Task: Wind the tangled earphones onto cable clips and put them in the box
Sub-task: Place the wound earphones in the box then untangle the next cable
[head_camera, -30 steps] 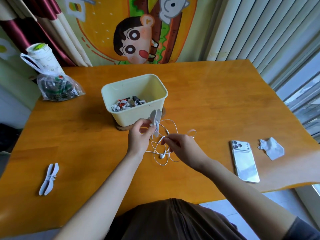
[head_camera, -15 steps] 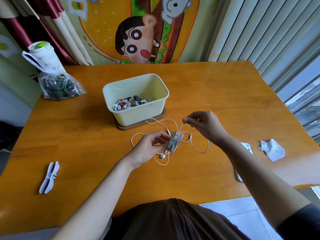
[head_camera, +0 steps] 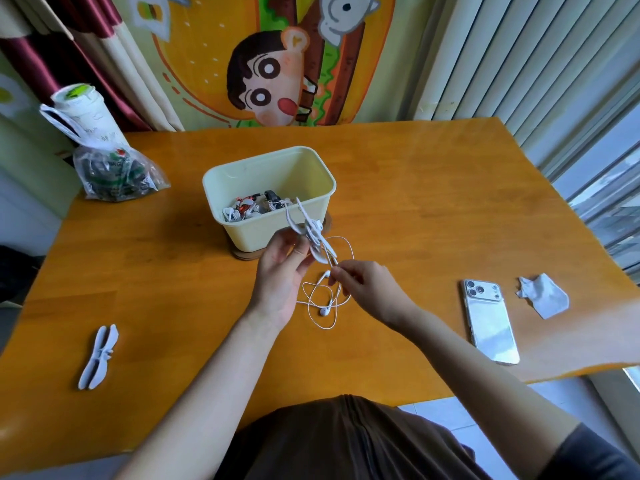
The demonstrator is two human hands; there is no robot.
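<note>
My left hand holds a pale grey cable clip up in front of the cream box, its arms tilted. White earphones trail from the clip down to the wooden table, their loops and two earbuds lying loose between my hands. My right hand pinches the cord just below the clip. Inside the box lie several wound earphones. A second empty clip lies flat at the table's left front.
A white phone and a crumpled tissue lie to the right. A plastic bag with dark contents and a white cup stand at the back left. The box rests on a round wooden coaster.
My left hand raised the clip back up towards the box. My right hand swung in from the right and came down to the cord just below the clip.
</note>
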